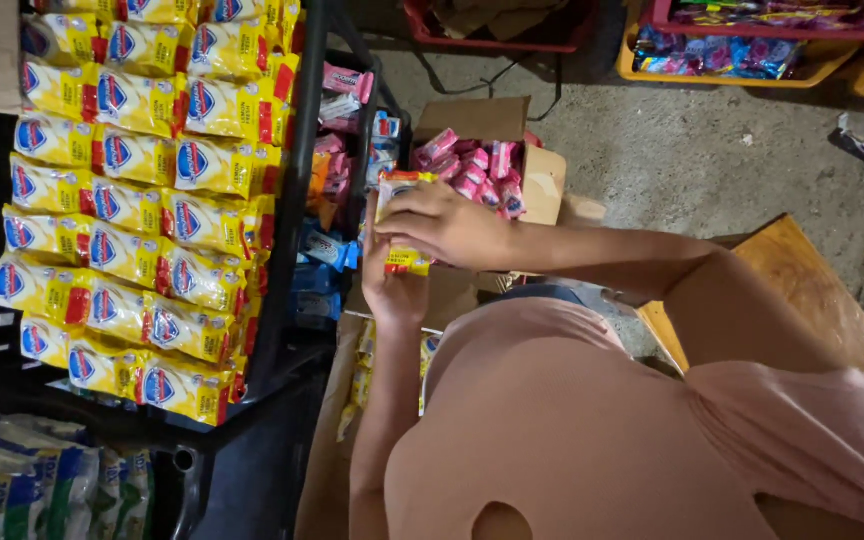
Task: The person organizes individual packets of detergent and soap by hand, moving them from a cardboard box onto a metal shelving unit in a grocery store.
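My left hand [393, 292] and my right hand [444, 226] both grip a small stack of yellow and orange packets [405, 262]. The left hand holds the stack from below and the right hand covers its top and side. The stack is upright, just right of a black shelf rack [287, 200]. Under my hands lies an open cardboard carton [332, 440] with more yellow packets [360, 385] inside. Much of the held stack is hidden by my fingers.
The rack's left side carries several rows of yellow packets with blue and red marks [132, 200]. A cardboard box of pink packets [542, 180] stands beyond my hands. A wooden stool [812, 300] is at right, yellow trays [722, 60] at the back, and white-green bags [42, 480] at lower left.
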